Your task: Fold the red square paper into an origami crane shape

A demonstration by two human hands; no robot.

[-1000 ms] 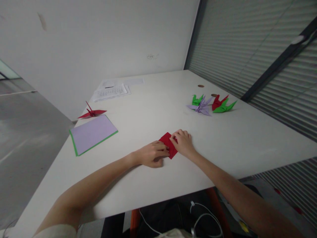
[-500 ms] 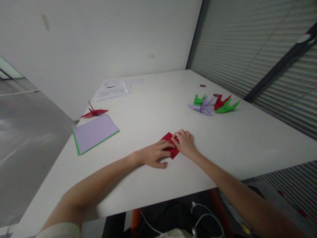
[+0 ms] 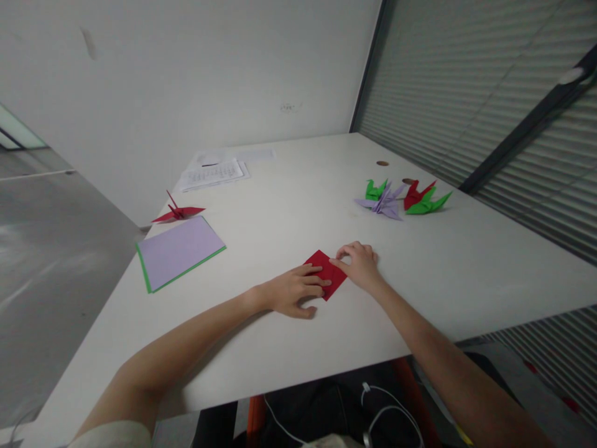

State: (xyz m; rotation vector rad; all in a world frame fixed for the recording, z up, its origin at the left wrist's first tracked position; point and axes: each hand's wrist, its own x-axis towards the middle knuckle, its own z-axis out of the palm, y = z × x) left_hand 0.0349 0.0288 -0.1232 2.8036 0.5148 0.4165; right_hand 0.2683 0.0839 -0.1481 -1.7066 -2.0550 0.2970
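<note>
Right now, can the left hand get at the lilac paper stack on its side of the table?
Probably yes: the bare table lies between the left hand and the lilac paper stack, with nothing in the way.

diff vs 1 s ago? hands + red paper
The right hand slid right along the red paper to its right corner, uncovering more of the sheet. The left hand stayed flat, fingers pressing the paper's left part. Folded cranes, lilac sheet stack and lone red crane unchanged.
</note>
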